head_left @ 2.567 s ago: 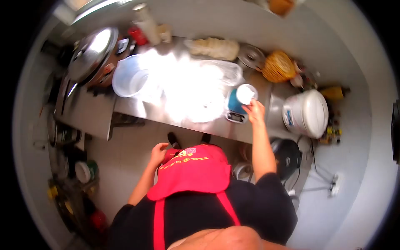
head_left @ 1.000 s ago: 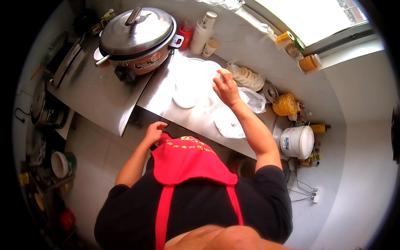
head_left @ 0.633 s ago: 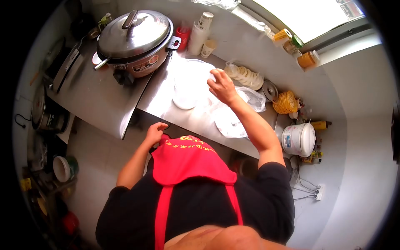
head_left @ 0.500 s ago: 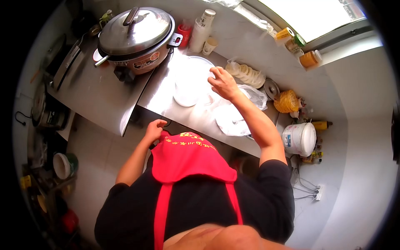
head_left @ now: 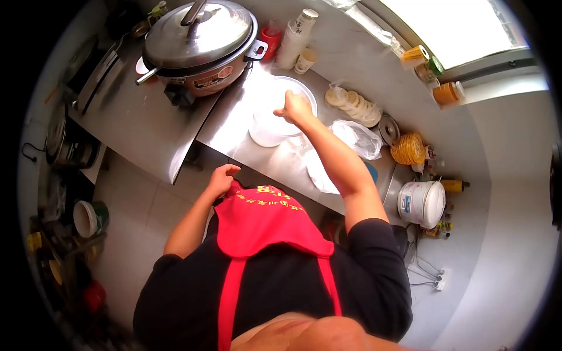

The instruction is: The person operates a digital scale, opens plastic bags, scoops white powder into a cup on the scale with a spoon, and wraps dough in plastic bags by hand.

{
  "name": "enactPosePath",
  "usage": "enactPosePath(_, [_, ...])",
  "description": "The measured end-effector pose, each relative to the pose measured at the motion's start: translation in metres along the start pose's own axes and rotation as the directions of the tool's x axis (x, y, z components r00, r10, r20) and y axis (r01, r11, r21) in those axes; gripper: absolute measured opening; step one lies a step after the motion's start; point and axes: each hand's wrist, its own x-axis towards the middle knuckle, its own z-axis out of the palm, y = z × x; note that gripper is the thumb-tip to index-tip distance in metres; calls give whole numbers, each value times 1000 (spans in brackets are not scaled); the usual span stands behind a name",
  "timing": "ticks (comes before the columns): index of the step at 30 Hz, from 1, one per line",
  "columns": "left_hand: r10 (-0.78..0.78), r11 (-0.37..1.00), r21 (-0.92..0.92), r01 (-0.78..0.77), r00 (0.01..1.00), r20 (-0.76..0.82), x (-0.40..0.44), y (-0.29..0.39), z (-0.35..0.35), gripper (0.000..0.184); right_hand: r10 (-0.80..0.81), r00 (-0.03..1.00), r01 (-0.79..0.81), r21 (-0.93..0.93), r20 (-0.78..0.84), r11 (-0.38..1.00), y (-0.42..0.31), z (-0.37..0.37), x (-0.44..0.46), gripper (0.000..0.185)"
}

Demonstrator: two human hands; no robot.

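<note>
Head view: glare washes out the tub (head_left: 268,138) on the counter (head_left: 225,136); the right hand (head_left: 294,110) is over it, hold unclear. Outside the counter's front edge, the left hand (head_left: 222,180) is half-curled, grip unclear; floor (head_left: 140,205) opens leftward.

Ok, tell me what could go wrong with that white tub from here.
Glare washes out much of the white tub, so its contents could be misjudged. The left hand is off the tub, by the apron, so a knock from the right hand might shift it unsteadied. The clear plastic bag appears close to the right forearm and might get dragged if the arm draws back.
</note>
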Motion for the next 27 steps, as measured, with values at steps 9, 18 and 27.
enactPosePath(9, [10,1000,24,-8,997,-72,-13,-8,-20,47,92,981,-104,63,169,993,9,62,32,53])
enactPosePath(18, [9,1000,20,-9,999,-49,7,-8,-23,47,140,945,-202,191,296,960,16,2,19,60])
enactPosePath(27, [8,995,95,-11,999,32,23,8,-18,47,-291,878,276,-95,-379,956,-4,-60,-45,51])
